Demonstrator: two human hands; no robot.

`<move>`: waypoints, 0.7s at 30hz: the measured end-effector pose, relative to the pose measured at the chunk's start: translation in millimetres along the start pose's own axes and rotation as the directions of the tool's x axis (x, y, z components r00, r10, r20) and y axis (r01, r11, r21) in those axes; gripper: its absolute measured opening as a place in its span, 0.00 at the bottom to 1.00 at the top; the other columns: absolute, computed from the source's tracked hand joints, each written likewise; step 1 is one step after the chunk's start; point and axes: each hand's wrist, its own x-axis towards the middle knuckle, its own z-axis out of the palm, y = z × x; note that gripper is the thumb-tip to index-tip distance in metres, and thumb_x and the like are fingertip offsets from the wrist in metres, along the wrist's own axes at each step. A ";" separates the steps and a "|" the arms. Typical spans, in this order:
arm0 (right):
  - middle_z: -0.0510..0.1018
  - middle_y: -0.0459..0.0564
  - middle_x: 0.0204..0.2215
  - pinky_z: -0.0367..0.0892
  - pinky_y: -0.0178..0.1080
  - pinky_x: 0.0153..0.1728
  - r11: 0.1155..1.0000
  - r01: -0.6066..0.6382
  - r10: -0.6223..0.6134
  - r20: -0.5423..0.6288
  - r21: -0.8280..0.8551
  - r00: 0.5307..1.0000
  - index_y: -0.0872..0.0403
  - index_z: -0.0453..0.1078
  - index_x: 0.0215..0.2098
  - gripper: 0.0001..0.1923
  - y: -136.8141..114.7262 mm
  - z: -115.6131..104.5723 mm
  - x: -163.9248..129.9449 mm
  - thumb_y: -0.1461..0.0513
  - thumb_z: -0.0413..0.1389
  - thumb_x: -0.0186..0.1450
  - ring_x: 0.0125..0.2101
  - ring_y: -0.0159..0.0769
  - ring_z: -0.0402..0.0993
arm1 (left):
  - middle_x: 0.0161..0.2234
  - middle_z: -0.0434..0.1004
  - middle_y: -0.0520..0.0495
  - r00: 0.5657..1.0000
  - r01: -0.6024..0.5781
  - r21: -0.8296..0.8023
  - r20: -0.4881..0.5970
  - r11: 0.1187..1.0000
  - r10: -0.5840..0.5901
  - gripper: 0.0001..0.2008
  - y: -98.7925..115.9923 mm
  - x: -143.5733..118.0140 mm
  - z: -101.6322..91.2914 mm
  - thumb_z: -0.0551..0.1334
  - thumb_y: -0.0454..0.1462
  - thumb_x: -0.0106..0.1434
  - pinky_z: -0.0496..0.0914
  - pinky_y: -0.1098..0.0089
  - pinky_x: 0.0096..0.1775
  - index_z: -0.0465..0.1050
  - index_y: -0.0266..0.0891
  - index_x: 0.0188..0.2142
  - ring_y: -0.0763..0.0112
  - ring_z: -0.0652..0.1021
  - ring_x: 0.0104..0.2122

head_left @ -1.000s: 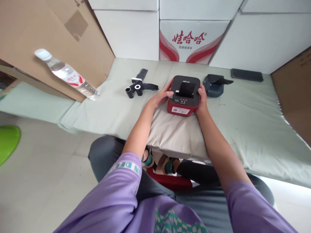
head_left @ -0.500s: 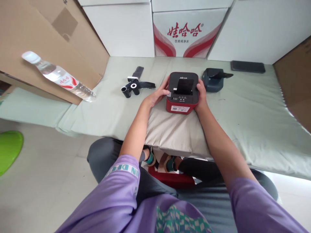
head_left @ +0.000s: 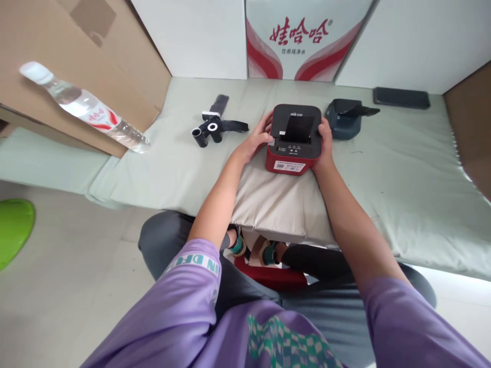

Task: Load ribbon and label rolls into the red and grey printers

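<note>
A small red printer with a black top (head_left: 294,139) rests on a beige cushion (head_left: 276,204) over a pale green mat (head_left: 402,179). My left hand (head_left: 255,140) grips the printer's left side, with the thumb on the top edge. My right hand (head_left: 325,145) holds its right side. The printer's black lid flap stands partly raised in the middle.
A black ribbon roll with loose strip (head_left: 213,128) lies left of the printer. A dark grey device (head_left: 347,118) and a black phone (head_left: 401,97) lie to the right. A water bottle (head_left: 80,107) leans on cardboard (head_left: 57,46). White boxes (head_left: 299,36) stand behind.
Both hands have stayed on the printer's sides. The printer has shifted slightly away from me on the cushion, and the camera view has tilted a little.
</note>
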 end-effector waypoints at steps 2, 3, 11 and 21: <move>0.85 0.39 0.49 0.73 0.51 0.66 1.000 0.013 -0.013 -0.003 -0.025 1.000 0.37 0.77 0.45 0.24 -1.1 -0.1 0.4 0.36 0.65 0.60 0.58 0.44 0.80 | 0.75 0.66 0.57 1.000 -0.019 -0.004 0.000 1.000 0.019 0.43 -1.3 -0.1 1.1 0.64 0.41 0.49 0.63 0.58 0.73 0.68 0.52 0.68 0.56 0.62 0.77; 0.86 0.39 0.49 0.73 0.51 0.65 0.999 0.017 -0.017 0.000 -0.041 1.000 0.36 0.77 0.45 0.23 -1.7 0.0 0.5 0.35 0.64 0.60 0.58 0.44 0.79 | 0.75 0.66 0.55 1.000 -0.029 -0.013 0.003 0.999 0.029 0.43 -1.4 -0.1 1.9 0.64 0.41 0.50 0.63 0.58 0.73 0.68 0.51 0.68 0.56 0.62 0.77; 0.84 0.41 0.47 0.76 0.49 0.63 0.999 0.015 -0.015 -0.025 -0.030 1.000 0.39 0.76 0.46 0.22 -5.9 3.4 -1.4 0.38 0.63 0.62 0.54 0.42 0.82 | 0.75 0.65 0.52 0.999 -0.031 -0.039 0.031 0.999 0.032 0.43 4.0 -1.4 8.0 0.66 0.41 0.53 0.62 0.57 0.74 0.65 0.46 0.70 0.54 0.62 0.77; 0.84 0.41 0.48 0.73 0.49 0.67 0.998 -0.004 0.002 -0.034 -0.063 0.999 0.40 0.76 0.45 0.28 -4.7 2.1 0.6 0.33 0.64 0.58 0.58 0.43 0.80 | 0.74 0.67 0.63 0.997 0.013 -0.079 0.073 0.997 -0.008 0.46 10.1 -4.9 5.0 0.66 0.60 0.61 0.57 0.55 0.76 0.60 0.57 0.75 0.50 0.54 0.79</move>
